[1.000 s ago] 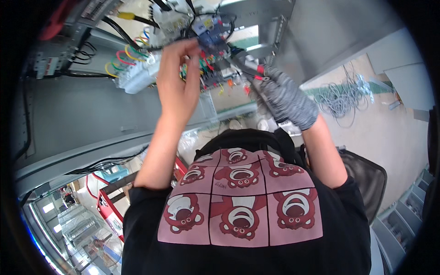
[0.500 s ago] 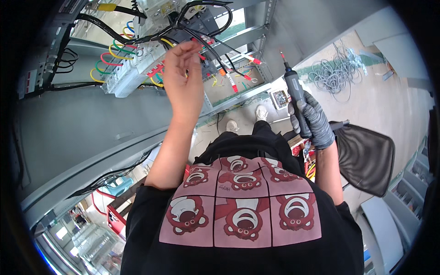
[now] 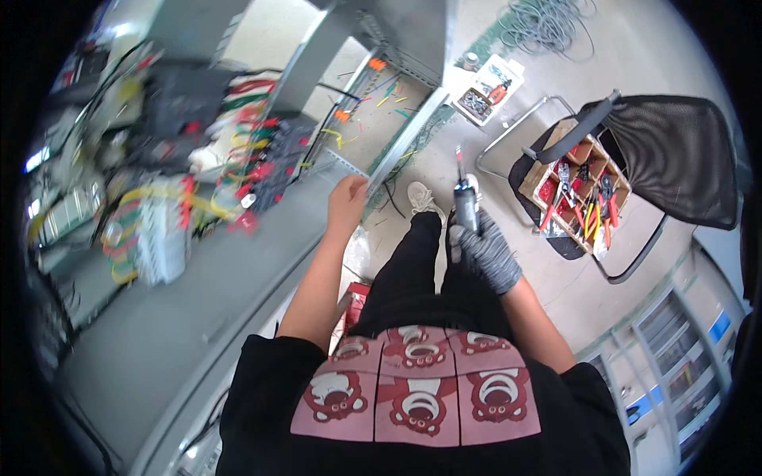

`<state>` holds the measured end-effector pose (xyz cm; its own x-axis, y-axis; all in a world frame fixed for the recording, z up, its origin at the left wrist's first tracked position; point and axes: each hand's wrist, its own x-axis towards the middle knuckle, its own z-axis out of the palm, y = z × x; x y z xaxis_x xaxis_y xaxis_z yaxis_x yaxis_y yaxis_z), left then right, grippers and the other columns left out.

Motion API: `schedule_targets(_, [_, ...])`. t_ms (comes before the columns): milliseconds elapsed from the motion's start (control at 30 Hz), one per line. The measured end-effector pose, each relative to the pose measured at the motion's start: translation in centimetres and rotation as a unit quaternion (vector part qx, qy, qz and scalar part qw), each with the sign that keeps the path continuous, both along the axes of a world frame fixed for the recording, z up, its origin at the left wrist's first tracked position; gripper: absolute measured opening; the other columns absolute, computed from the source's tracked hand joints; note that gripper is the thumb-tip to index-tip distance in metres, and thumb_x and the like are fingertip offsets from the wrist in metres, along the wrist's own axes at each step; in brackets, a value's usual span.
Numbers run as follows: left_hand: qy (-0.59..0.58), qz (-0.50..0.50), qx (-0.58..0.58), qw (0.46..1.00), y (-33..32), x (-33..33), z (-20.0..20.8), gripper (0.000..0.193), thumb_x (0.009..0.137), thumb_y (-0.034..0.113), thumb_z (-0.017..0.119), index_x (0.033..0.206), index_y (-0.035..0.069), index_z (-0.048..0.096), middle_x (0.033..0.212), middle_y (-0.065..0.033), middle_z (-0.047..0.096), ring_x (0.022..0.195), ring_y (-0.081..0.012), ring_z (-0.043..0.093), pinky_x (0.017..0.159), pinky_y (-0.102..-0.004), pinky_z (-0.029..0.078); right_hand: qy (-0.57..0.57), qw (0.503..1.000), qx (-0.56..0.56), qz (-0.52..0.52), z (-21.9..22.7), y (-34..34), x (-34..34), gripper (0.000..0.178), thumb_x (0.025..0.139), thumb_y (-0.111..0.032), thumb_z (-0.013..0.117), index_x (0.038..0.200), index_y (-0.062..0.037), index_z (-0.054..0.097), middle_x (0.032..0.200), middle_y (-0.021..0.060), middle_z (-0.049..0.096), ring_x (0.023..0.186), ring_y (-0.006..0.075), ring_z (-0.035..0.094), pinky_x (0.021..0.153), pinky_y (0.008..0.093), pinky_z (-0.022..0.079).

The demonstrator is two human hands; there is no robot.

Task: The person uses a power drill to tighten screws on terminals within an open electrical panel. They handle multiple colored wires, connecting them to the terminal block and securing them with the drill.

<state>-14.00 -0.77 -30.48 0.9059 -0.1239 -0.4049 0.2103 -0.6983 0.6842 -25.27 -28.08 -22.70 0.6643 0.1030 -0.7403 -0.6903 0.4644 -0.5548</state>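
Observation:
My right hand [image 3: 486, 252], in a grey knit glove, grips a dark electric screwdriver [image 3: 466, 208]. Its slim bit points away from me, over my shoes. My bare left hand [image 3: 348, 205] is beside the metal edge of an open cabinet [image 3: 262, 274], with its fingers curled in. Whatever they may hold is hidden. Left of that hand, blurred by motion, are the cabinet's terminals [image 3: 163, 246] and coloured wires [image 3: 246, 143] in red, green and yellow.
On the right, a black mesh chair [image 3: 675, 159] bears a divided wooden tool box [image 3: 583, 190] with pliers and cutters. Beyond my feet stands a white tray [image 3: 508, 71] with small hardware. Grey cable [image 3: 548, 28] lies coiled on the floor.
The view has turned rightward, bringing the chair and tool box into full sight. My left hand has come away from the wiring to the cabinet edge. The screwdriver has moved in front of my legs.

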Motion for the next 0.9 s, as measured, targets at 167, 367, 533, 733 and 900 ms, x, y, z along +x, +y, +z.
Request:
schedule_targets(167, [0.06,-0.06,0.063,0.994,3.3,0.9,-13.0,0.015,0.089,0.011,0.061,0.1,0.002,0.066,0.088,-0.0123,0.07,0.08,-0.023,0.067,0.072,-0.0323,0.051,0.047,0.998,-0.001,-0.039,-8.0,0.7,-1.5,0.036,0.09,-0.018,0.068,0.116,-0.0033,0.048,0.078,0.0019,0.055,0.057,0.0099,0.055,0.052,0.0248,0.048])
schedule_targets(367, [0.082,-0.098,0.137,0.982,5.5,3.8,-28.8,0.015,0.087,0.014,0.062,0.096,0.004,0.068,0.088,-0.0156,0.07,0.082,-0.0299,0.068,0.072,-0.0366,0.052,0.096,0.992,-0.031,-0.079,-19.7,3.0,-5.8,0.033,0.09,-0.019,0.068,0.113,-0.0054,0.05,0.076,0.0014,0.056,0.056,0.0096,0.057,0.051,0.0249,0.047])
schedule_targets(533, [0.072,-0.087,0.136,0.984,6.5,6.5,-39.9,0.015,0.083,0.011,0.063,0.096,0.004,0.068,0.088,-0.0156,0.07,0.084,-0.0305,0.068,0.074,-0.0384,0.052,0.161,0.979,0.014,-0.124,-27.0,5.9,-7.9,0.029,0.091,-0.017,0.066,0.112,-0.0041,0.05,0.076,0.0031,0.058,0.058,0.0113,0.058,0.053,0.0251,0.048])
schedule_targets(733, [0.102,-0.081,0.176,0.976,8.8,7.3,-53.4,0.016,0.081,0.01,0.064,0.095,0.003,0.068,0.089,-0.0162,0.07,0.086,-0.0311,0.068,0.076,-0.0395,0.053,0.176,0.984,0.011,-0.037,-33.2,7.1,-7.7,0.029,0.093,-0.022,0.064,0.113,-0.006,0.049,0.076,0.002,0.058,0.063,0.0099,0.059,0.056,0.0245,0.048])
schedule_targets(900, [0.1,-0.102,0.206,0.968,9.0,7.6,-61.8,0.019,0.08,0.011,0.069,0.097,0.003,0.067,0.09,-0.0147,0.071,0.085,-0.0284,0.069,0.076,-0.0378,0.053,0.219,0.975,0.041,-0.028,-33.9,5.9,-6.1,0.04,0.089,-0.034,0.068,0.115,-0.0079,0.052,0.08,0.0026,0.061,0.065,0.01,0.059,0.057,0.0234,0.048])
